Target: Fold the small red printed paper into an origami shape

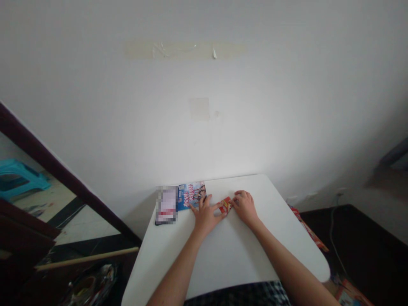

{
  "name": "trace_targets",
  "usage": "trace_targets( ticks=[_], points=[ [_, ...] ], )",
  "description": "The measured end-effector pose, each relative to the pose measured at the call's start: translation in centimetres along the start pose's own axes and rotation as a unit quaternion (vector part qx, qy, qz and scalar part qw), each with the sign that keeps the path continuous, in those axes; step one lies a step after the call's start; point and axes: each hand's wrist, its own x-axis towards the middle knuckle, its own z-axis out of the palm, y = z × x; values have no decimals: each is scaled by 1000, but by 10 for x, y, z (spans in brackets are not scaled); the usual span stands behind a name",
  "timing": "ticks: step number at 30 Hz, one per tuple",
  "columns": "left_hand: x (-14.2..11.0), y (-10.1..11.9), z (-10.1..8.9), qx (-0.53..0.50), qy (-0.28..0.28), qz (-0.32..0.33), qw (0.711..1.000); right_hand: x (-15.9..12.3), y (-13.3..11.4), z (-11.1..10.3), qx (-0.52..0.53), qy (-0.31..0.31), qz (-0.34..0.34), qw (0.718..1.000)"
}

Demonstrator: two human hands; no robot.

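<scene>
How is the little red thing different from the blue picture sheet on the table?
The red thing is small, while the blue sheet is bigger. The red thing has fingers of the left hand and right hand at it; the blue sheet has only the left hand's at its edge. Both are printed and colourful.

The left hand point(206, 216) and right hand point(246, 209) are held close together, backs up.
The left forearm point(178, 272) and right forearm point(287, 259), both bare, are stretched forward and angled inward. The left fingers are spread, with index finger and thumb pointed rightward. The right fingers are bent and directed leftward, more closely gathered.
</scene>
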Motion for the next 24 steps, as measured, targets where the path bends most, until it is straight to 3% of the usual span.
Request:
trace_targets(
  ticks=[14, 24],
  points=[
    [1, 0, 2, -4, 1, -8, 1000, -1, -8, -4, -19, 9, -12, 1000],
    [1, 3, 0, -3, -5, -13, 1000, -1, -19, -8, -32, -11, 16, 999]
  ],
)
